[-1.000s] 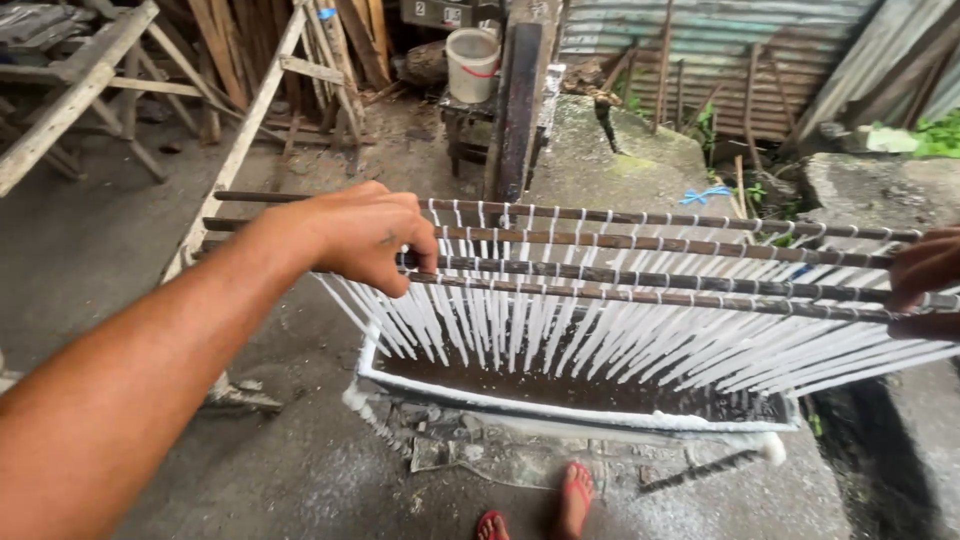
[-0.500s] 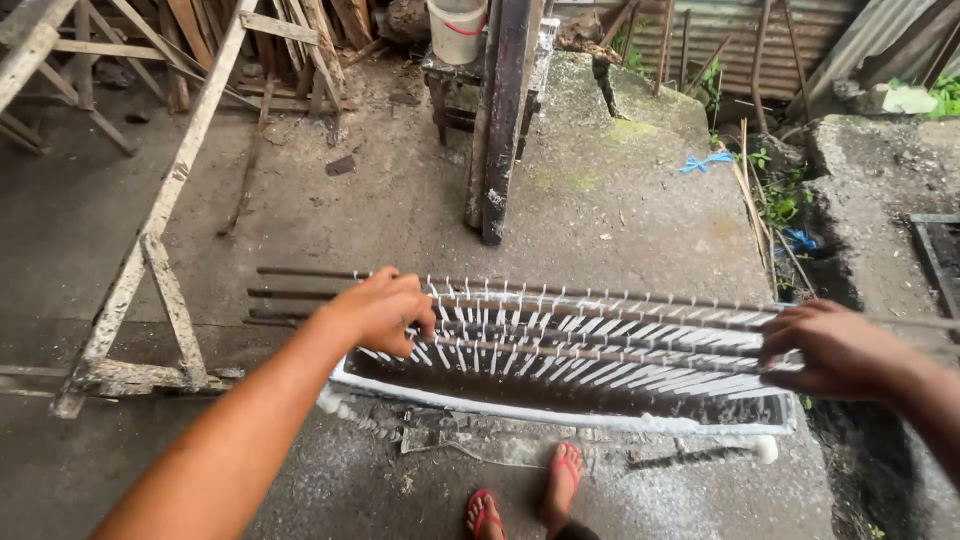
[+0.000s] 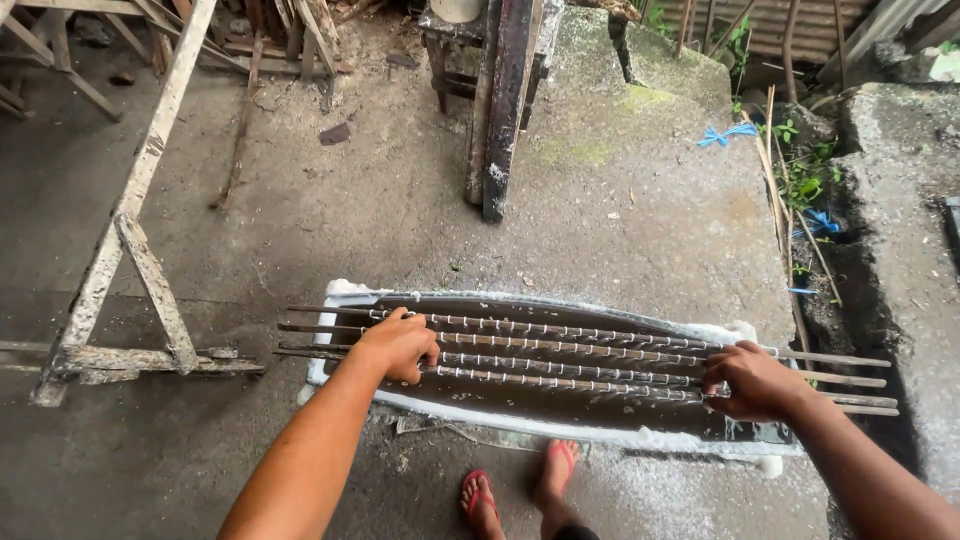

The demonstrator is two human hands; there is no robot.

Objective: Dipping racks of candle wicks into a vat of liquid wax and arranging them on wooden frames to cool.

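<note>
Rods [image 3: 560, 350] now sit lower, flat across the long white-crusted trough [image 3: 520, 425], left hand [image 3: 398, 345] and right hand [image 3: 752, 380] both clamped on them.

four rods [image 3: 560, 350], one trough [image 3: 520, 420], two hands [image 3: 400, 345]

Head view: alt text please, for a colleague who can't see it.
Both hands, left hand and right hand, grip a set of long rods lying across a long wax-crusted trough on a concrete floor. A wooden trestle stands left.
</note>
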